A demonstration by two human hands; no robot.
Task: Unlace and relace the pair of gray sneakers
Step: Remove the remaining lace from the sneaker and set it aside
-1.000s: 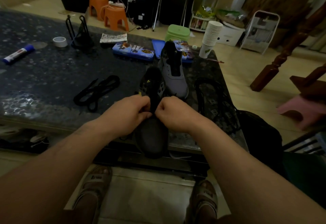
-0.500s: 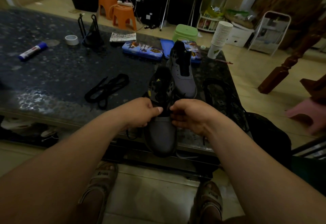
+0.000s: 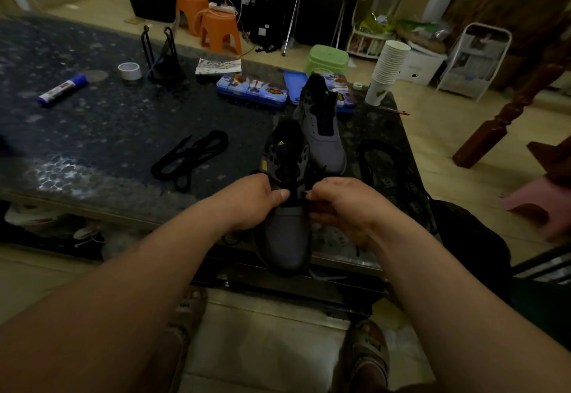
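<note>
Gripping near sneaker (image 3: 285, 232) at table (image 3: 92, 133) edge, toe overhanging | left hand (image 3: 253, 201) clasps its side | right hand (image 3: 343, 204) pinches lace (image 3: 309, 198) | second sneaker (image 3: 321, 133) just behind | spare lace (image 3: 191, 157) to the left

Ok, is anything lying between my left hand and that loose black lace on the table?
Nothing visible. The loose black lace lies on the bare table, left of the near sneaker, which the left hand and right hand both grip. Only open table separates the left hand from it.
</note>
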